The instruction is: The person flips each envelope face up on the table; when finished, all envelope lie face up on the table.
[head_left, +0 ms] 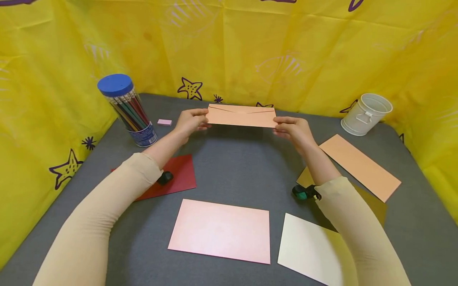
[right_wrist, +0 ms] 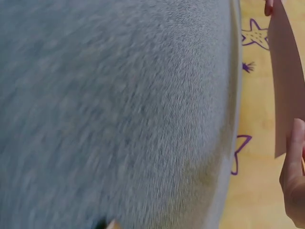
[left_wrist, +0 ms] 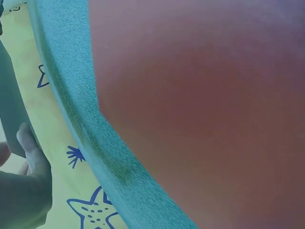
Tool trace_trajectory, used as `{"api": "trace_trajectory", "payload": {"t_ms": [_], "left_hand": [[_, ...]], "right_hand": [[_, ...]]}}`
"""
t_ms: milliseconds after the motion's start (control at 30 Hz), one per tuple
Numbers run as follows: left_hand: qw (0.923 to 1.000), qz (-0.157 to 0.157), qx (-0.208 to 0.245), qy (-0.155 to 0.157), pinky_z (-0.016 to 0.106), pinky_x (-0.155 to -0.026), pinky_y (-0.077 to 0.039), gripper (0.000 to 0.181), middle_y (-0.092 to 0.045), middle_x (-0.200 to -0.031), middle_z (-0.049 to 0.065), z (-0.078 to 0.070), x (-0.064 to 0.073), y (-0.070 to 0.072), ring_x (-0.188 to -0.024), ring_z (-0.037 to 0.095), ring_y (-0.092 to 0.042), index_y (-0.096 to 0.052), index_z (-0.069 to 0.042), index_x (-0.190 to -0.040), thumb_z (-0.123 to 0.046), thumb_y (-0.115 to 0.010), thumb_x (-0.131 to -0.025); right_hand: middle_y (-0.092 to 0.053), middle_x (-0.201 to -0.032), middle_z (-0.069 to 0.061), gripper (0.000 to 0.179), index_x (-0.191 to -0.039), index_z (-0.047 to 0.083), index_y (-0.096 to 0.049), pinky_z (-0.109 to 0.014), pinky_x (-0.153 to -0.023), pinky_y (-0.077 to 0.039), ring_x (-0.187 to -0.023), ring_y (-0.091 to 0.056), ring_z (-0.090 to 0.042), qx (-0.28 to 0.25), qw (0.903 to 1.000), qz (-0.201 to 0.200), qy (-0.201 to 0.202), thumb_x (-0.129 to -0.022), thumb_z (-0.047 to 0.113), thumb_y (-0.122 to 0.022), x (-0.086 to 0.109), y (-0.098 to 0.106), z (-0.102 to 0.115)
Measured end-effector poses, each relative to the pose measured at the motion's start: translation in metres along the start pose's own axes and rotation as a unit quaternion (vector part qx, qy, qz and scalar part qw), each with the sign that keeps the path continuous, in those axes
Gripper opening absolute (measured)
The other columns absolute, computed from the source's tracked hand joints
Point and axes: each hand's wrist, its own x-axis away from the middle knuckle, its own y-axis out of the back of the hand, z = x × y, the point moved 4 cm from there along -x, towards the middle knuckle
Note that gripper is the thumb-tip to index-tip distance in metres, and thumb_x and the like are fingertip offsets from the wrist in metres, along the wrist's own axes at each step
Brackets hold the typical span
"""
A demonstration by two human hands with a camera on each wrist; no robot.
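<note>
Left hand (head_left: 191, 122) and right hand (head_left: 295, 130) both have fingers clamped on opposite ends of a peach envelope (head_left: 240, 117). Little pink block (head_left: 164, 122) sits left of the left fingers.

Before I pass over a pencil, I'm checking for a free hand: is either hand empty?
No, the left hand and right hand each hold one end of a peach envelope.

Bright, even light, seemingly overhead, fills the head view, leaving soft shadows on the table (head_left: 247, 174) below the held envelope (head_left: 241, 116) and a pale sheen on the pink paper (head_left: 220, 230). Wide-angle distortion swells the sleeves (head_left: 84, 234) near the bottom. The left wrist view is tinted teal, its reddish surface (left_wrist: 205, 119) defocused; the right is partly blurred.
</note>
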Motion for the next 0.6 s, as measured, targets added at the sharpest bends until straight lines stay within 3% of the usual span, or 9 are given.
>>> {"api": "trace_trajectory", "payload": {"t_ms": [100,200,300,367,500,600], "left_hand": [[1.0000,-0.005,0.004,0.004,0.013,-0.063,-0.055,0.053,-0.054,-0.144,0.021,-0.002,-0.004,-0.002,-0.061,0.000,-0.063,-0.049,-0.002,-0.144,0.003,-0.055,-0.091],[0.9999,-0.014,0.001,-0.001,0.017,-0.071,-0.058,0.055,-0.054,-0.144,0.023,-0.004,-0.009,-0.002,-0.063,0.000,-0.062,-0.046,0.002,-0.145,0.007,-0.056,-0.091],[0.9995,-0.031,-0.003,-0.005,0.022,-0.078,-0.060,0.052,-0.058,-0.136,0.026,-0.006,-0.015,0.001,-0.061,-0.001,-0.062,-0.049,0.006,-0.141,0.007,-0.059,-0.090],[0.9989,-0.046,-0.006,-0.001,0.019,-0.075,-0.059,0.047,-0.062,-0.127,0.026,-0.007,-0.019,0.002,-0.058,-0.001,-0.062,-0.053,0.008,-0.136,0.005,-0.061,-0.090],[0.9975,-0.067,-0.020,0.009,0.017,-0.074,-0.058,0.041,-0.063,-0.114,0.019,-0.007,-0.025,0.005,-0.058,0.000,-0.062,-0.057,0.009,-0.130,0.002,-0.064,-0.090],[0.9967,-0.075,-0.027,0.015,0.025,-0.086,-0.059,0.040,-0.061,-0.116,0.018,-0.005,-0.029,0.004,-0.062,0.002,-0.063,-0.059,0.008,-0.129,0.003,-0.063,-0.090]], "right_hand": [[-0.062,-0.098,0.000,0.049,-0.140,-0.009,-0.048,-0.018,-0.075,-0.059,-0.076,-0.070,-0.009,-0.012,0.9999,-0.001,-0.012,-0.092,-0.006,-0.060,-0.004,-0.002,-0.002],[-0.058,-0.103,-0.004,0.053,-0.142,-0.005,-0.045,-0.019,-0.076,-0.059,-0.076,-0.069,-0.009,-0.024,0.9994,-0.006,-0.024,-0.092,-0.006,-0.061,-0.010,-0.004,-0.004],[-0.057,-0.106,-0.006,0.056,-0.144,-0.003,-0.042,-0.020,-0.076,-0.060,-0.077,-0.070,-0.010,-0.037,0.9986,-0.013,-0.034,-0.091,-0.008,-0.060,-0.017,-0.006,-0.007],[-0.057,-0.108,-0.008,0.058,-0.145,-0.002,-0.040,-0.020,-0.076,-0.060,-0.077,-0.070,-0.011,-0.049,0.9978,-0.017,-0.040,-0.091,-0.008,-0.060,-0.022,-0.006,-0.009],[-0.059,-0.104,-0.006,0.059,-0.146,-0.004,-0.041,-0.021,-0.075,-0.060,-0.077,-0.070,-0.010,-0.067,0.9964,-0.026,-0.044,-0.090,-0.009,-0.060,-0.029,-0.007,-0.011],[-0.063,-0.095,-0.003,0.058,-0.144,-0.006,-0.042,-0.022,-0.074,-0.060,-0.074,-0.070,-0.010,-0.079,0.9953,-0.033,-0.044,-0.090,-0.009,-0.061,-0.033,-0.010,-0.011]]}}
